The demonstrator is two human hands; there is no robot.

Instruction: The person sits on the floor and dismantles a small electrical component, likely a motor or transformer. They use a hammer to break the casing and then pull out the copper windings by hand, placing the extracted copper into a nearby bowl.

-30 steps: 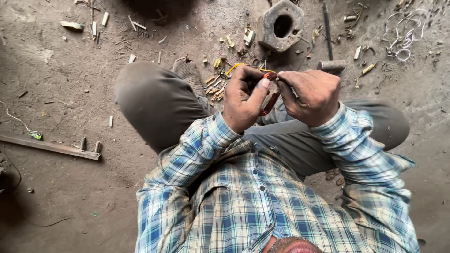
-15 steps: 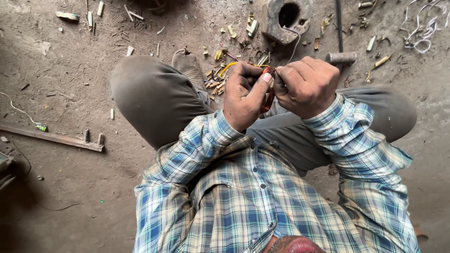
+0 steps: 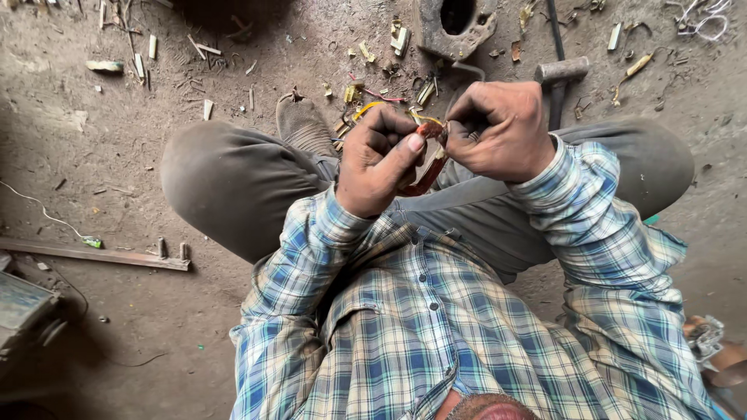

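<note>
Small reddish-brown glossy coil piece (image 3: 426, 159) sitting pinched between left hand (image 3: 379, 163) thumb and fingers; right hand (image 3: 502, 131) fingertips closing on its top end. Probably light, stiff, slippery; gripping edges seems safest.

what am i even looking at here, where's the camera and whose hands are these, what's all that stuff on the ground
There is no machine here. One camera sits on a person's head and looks straight down, so you see their checked shirt, bent legs and both bare hands from above.

The left hand and right hand meet in front of the chest, pinching a small reddish-brown piece with thin yellow wire at its top. What the piece is exactly cannot be told.

Below is a dusty dirt floor. On it lie a hammer, a heavy metal block with a round hole, scattered yellowish scraps, and a long flat bar on the left of the picture.
</note>
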